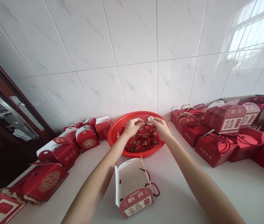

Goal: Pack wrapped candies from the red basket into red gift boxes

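Observation:
A red plastic basket stands against the wall and holds a heap of small red-wrapped candies. Over it, my right hand pinches a small wrapped candy with white and dark print between thumb and fingers. Close beside it, my left hand is closed in a pinch above the heap; I cannot make out what its fingertips hold. Between my forearms, in front of the basket, sits an open red gift box with a white inside. A red cord handle hangs from its right side.
Red gift boxes line the left side of the white tabletop. More red boxes are stacked on the right, some with cord handles. A tiled wall rises behind, and a dark door with a metal handle is at far left.

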Available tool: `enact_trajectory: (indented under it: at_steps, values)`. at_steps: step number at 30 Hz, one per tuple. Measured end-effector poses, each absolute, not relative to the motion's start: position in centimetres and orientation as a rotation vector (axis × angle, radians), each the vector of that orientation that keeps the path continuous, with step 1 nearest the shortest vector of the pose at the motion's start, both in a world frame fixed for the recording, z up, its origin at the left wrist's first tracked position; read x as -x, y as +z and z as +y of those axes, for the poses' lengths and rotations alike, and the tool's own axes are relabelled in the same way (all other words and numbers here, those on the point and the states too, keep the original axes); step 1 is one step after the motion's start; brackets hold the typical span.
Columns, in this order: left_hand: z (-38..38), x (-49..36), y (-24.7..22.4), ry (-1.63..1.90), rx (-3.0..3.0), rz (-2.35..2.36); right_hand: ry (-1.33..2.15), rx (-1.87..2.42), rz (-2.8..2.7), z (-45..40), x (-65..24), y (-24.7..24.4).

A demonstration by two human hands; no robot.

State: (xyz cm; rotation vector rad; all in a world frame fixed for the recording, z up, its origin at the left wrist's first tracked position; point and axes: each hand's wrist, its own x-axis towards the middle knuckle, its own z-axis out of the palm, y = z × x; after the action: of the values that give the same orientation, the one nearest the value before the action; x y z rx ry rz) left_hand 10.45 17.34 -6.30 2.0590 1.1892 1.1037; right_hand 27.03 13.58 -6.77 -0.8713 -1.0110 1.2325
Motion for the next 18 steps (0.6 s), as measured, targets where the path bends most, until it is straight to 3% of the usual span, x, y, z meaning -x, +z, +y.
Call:
enact_trajectory:
  at_steps: [5,11,18]
  values:
    - [17.3,-10.5,-6.1,1.252,-2.016,1.176,1.409,0.813,-1.229,13.1,-27.2,-6.6]
    - [17.1,-10.9,-6.0,1.29,-1.935,1.174,1.311,0.839,-1.256,13.4,-27.1,-7.0]
    - [18.2,-9.8,-6.8,1.06,-1.993,1.47,1.242,0.886,-1.073,13.5,-26.9,-6.9]
